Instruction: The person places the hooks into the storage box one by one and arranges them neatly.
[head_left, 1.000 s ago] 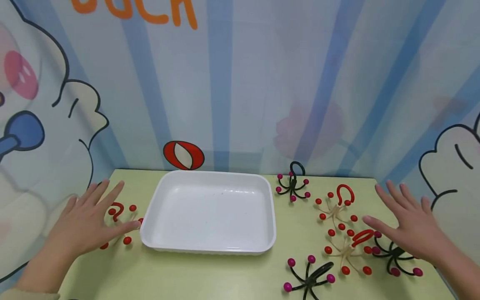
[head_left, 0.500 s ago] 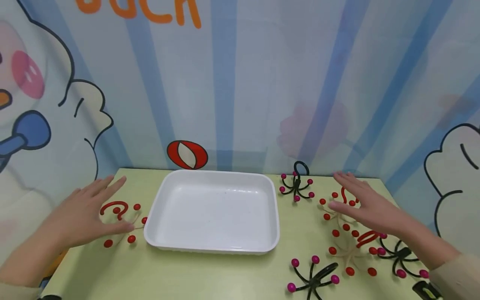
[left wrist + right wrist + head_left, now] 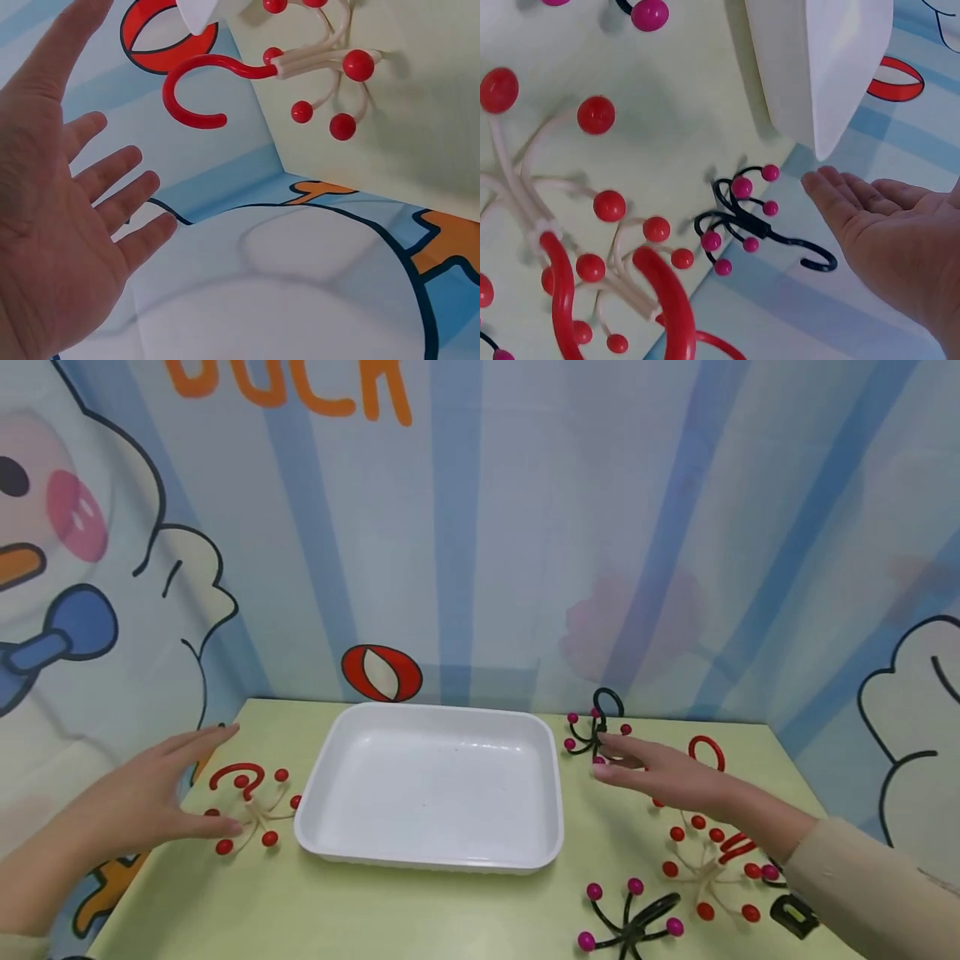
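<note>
My left hand (image 3: 138, 797), fingers spread and holding nothing, is beside a cream hanging hook (image 3: 257, 812) with a red crook and red ball tips. That hook stands on its arms, its crook (image 3: 196, 82) upward, in the left wrist view. At the back right is a black hanging hook (image 3: 750, 223) with magenta ball tips. My right hand (image 3: 663, 768) reaches over the table close to it, fingers straight, and partly covers it in the head view. Whether the fingertips touch it I cannot tell. In the right wrist view, the palm (image 3: 900, 232) faces up in the picture and holds nothing.
A white tray (image 3: 427, 802) sits mid-table. Right of it are another black hook (image 3: 633, 933) and two cream-and-red hooks, one in front (image 3: 708, 878), one (image 3: 716, 750) partly behind my right hand. My sleeve (image 3: 862, 877) mostly hides a further black hook. A printed curtain (image 3: 510, 527) stands behind.
My right hand has moved left across the hooks to the black hook at the back. The left hand has shifted slightly left and down, uncovering more of the cream hook. The view has turned slightly left.
</note>
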A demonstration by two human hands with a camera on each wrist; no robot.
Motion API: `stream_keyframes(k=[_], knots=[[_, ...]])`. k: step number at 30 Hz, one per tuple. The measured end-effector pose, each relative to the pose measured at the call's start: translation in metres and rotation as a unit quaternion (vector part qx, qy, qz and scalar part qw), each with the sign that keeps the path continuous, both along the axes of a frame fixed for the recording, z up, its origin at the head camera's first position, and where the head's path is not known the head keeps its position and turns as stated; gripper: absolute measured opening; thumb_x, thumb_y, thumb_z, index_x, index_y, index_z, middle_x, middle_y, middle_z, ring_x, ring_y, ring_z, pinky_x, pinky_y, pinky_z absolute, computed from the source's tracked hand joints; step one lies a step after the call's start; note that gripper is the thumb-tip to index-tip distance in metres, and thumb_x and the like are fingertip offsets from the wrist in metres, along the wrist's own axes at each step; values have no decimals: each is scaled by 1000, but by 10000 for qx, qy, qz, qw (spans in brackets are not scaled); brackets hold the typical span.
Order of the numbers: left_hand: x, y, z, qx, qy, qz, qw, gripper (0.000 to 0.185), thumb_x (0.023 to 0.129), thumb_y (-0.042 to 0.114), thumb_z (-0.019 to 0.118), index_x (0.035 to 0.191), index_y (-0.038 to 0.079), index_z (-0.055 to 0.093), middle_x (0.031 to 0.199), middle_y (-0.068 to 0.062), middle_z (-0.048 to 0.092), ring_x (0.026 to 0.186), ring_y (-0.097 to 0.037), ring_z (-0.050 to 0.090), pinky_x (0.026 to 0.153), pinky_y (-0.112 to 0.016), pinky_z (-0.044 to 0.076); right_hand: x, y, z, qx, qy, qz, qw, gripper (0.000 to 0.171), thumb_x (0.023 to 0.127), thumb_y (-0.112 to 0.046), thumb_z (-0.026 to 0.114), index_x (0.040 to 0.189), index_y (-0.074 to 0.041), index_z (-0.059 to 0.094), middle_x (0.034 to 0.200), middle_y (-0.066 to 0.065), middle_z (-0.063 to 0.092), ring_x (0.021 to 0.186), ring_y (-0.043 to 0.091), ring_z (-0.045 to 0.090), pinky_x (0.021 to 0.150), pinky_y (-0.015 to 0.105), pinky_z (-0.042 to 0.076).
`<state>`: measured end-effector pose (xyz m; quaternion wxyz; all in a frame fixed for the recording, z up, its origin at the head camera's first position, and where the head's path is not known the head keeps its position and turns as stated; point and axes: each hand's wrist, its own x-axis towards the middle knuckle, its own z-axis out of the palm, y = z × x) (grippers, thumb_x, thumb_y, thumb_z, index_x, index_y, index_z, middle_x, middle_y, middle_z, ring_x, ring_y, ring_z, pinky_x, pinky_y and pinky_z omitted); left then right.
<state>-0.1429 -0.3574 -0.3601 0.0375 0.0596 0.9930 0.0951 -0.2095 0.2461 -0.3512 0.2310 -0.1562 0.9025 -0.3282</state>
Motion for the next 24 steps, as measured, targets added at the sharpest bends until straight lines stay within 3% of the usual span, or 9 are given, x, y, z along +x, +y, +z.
stream_keyframes(k=[8,14,24], knots=[[-5,-9,-9,380,-61,81,9992,127,68,75,88,163,4,41,156,-41,40,137,-64,40,99,-83,45,-12,-16,-22,-708,-956,-27,9929,86,107,-54,60,167,-2,28,167,26,38,148,45,47,114,56,52],[-9,-13,-18,604,113,79,9981,108,77,64,89,156,2,50,151,-39,48,132,-62,47,95,-79,51,-15,-20,-33,-687,-1434,-247,9870,89,105,-58,60,167,-2,27,170,27,30,147,44,48,113,56,53],[-11,-19,-32,1172,263,246,9925,80,88,50,87,145,-1,61,142,-32,61,125,-53,59,96,-67,59,-22,-28,-55,-1115,-1834,-552,9751,78,108,-47,63,158,7,39,155,28,51,140,43,56,105,51,60]])
